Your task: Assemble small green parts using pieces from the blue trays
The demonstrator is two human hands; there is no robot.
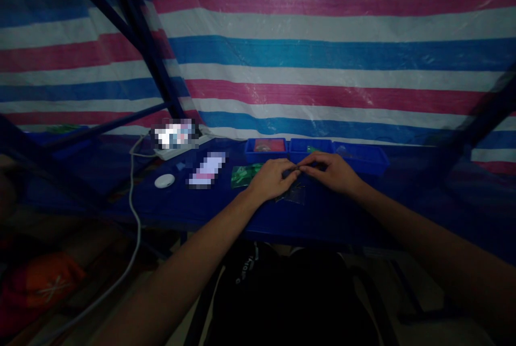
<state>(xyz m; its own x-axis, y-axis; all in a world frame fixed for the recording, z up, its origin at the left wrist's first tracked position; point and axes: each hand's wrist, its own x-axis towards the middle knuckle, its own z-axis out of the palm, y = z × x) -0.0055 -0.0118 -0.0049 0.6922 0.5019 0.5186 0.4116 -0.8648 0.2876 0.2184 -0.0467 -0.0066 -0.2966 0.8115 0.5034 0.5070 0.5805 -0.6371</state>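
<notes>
Dark piece [298, 167], pinched between fingers [316, 158], direction unclear

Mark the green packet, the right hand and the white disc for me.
Green packet [243, 175]: head view, middle of its visible part.
Right hand [334, 172]: head view, back of the hand.
White disc [164, 181]: head view, middle of its top.

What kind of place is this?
Probably a makeshift workshop: there's a flat blue worktable, small rectangular blue plastic bins along its back, and pink, white and blue striped plastic sheeting hung behind.
</notes>
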